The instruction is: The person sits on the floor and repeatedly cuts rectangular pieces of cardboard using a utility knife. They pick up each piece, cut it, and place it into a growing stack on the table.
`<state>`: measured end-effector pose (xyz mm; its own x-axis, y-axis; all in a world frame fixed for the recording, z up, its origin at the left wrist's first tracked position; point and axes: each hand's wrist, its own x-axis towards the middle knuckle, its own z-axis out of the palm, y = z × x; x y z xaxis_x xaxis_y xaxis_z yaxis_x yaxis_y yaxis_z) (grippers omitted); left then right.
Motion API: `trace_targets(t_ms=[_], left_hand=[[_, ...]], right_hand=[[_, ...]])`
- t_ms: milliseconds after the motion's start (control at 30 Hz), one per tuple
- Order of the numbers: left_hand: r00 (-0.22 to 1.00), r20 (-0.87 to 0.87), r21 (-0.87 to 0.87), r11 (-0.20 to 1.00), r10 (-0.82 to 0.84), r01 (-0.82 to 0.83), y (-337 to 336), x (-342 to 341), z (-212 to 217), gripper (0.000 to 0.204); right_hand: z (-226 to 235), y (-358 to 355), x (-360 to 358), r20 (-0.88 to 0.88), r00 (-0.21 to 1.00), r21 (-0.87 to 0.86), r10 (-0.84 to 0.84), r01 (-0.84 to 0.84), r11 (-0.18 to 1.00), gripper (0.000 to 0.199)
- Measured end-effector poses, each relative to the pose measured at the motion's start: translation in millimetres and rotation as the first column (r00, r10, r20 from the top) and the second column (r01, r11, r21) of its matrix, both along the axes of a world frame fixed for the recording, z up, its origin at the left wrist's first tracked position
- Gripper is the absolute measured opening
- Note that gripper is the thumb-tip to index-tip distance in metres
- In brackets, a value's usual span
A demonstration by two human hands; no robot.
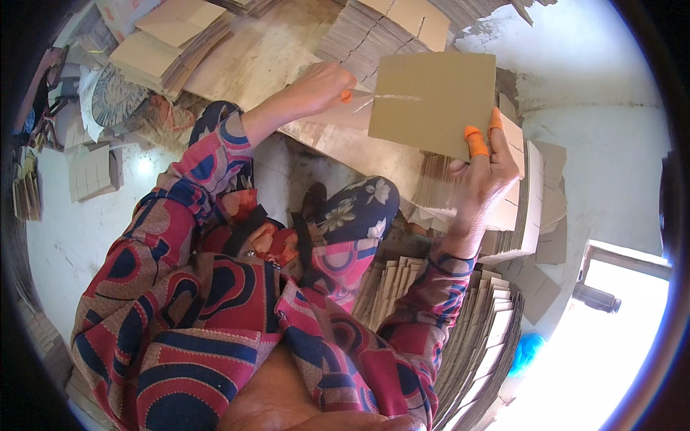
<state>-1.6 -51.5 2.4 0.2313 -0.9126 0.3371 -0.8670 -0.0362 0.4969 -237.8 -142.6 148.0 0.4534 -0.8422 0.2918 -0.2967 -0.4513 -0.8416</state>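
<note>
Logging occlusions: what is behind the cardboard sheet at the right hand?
Past the cardboard sheet, an upper cardboard stack and a lower cardboard stack show; anything directly covered cannot be seen.

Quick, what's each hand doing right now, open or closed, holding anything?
Left hand: closed, fingers curled; whether it pinches anything cannot be told.
Right hand: closed on the brown cardboard piece, at its lower right corner.
</note>
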Motion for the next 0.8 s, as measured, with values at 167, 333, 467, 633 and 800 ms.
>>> trace_targets(t_ms=[167, 333, 467, 633, 800], left_hand=[[1.0, -0.009, 0.032, 0.999, 0.004, -0.004, 0, 1, 2, 0.014], [0.998, -0.055, 0.005, 1.0, -0.018, 0.019, 3, -2, 7, 0.013], [1.0, -0.002, 0.026, 1.0, -0.013, 0.013, 2, -1, 7, 0.01], [0.999, -0.012, -0.048, 0.998, -0.037, 0.036, 1, 2, 0, 0.006], [1.0, -0.005, -0.008, 1.0, -0.028, 0.028, 2, 4, 5, 0.004]], right_hand=[[9, -2, 4, -0.026, 1.0, 0.039, 0.017, -0.016, 0.999, 0.045], [-11, -13, 16, -0.071, 0.993, 0.101, 0.099, -0.092, 0.991, 0.044], [-40, -18, 33, -0.249, 0.945, 0.026, 0.212, -0.212, 0.977, 0.037], [-63, -20, 43, -0.35, 0.906, -0.189, 0.236, -0.315, 0.93, 0.03], [-36, -12, 52, -0.357, 0.868, 0.053, 0.346, -0.351, 0.935, 0.021]])
